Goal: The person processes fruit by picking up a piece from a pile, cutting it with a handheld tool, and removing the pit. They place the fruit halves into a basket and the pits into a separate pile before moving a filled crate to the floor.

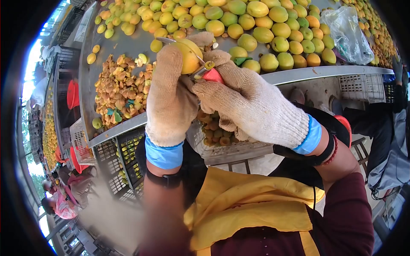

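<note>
My left hand (167,94), in a knitted glove, grips a yellow apricot-like fruit (188,55) between thumb and fingers, above the table's front edge. The gloved right hand (252,100) closes round a small tool with a red handle (213,77). Its thin metal part lies against the right side of the fruit, and a metal tip shows at the fruit's upper left. A small yellow-green piece (209,65) sits by the right fingertips; what it is I cannot make out. Part of the tool is hidden by the fingers.
Whole yellow, green and orange fruits (279,30) cover much of the metal table (299,75). Orange-brown pieces (121,87) are heaped at the left. A clear plastic bag (348,36) lies at right. Below stand a crate of fruit (218,132) and black crates (117,164).
</note>
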A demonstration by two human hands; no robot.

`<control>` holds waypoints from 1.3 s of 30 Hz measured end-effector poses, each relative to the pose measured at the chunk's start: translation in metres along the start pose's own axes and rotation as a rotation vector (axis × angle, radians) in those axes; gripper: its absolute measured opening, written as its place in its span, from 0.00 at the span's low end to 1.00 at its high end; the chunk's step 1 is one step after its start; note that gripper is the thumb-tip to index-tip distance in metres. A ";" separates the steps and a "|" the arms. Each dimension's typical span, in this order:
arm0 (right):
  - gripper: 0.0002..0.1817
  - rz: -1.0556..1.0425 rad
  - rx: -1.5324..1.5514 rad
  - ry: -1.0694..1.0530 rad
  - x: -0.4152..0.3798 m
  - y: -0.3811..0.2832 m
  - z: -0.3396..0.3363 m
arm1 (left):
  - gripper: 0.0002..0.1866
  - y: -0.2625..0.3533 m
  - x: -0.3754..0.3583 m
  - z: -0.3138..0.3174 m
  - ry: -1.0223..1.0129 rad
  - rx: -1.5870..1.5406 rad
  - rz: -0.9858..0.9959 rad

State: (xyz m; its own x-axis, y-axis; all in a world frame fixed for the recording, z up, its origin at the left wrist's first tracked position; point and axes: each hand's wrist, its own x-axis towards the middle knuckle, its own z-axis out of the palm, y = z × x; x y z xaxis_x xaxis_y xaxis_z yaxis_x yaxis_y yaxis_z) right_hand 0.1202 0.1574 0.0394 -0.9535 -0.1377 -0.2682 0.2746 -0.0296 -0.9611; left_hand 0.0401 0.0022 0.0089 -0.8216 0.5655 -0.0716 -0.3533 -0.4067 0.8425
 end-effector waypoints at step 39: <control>0.22 -0.178 -0.730 0.202 0.010 0.017 -0.006 | 0.28 -0.011 -0.001 0.008 0.124 -0.059 -0.035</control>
State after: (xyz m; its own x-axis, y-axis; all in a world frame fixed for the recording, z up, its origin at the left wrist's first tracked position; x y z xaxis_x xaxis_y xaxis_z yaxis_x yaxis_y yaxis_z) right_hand 0.1143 0.1615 0.0195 -0.9990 -0.0066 -0.0446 0.0303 0.6347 -0.7721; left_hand 0.0484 0.0123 0.0037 -0.8562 0.4884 -0.1685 -0.4050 -0.4319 0.8059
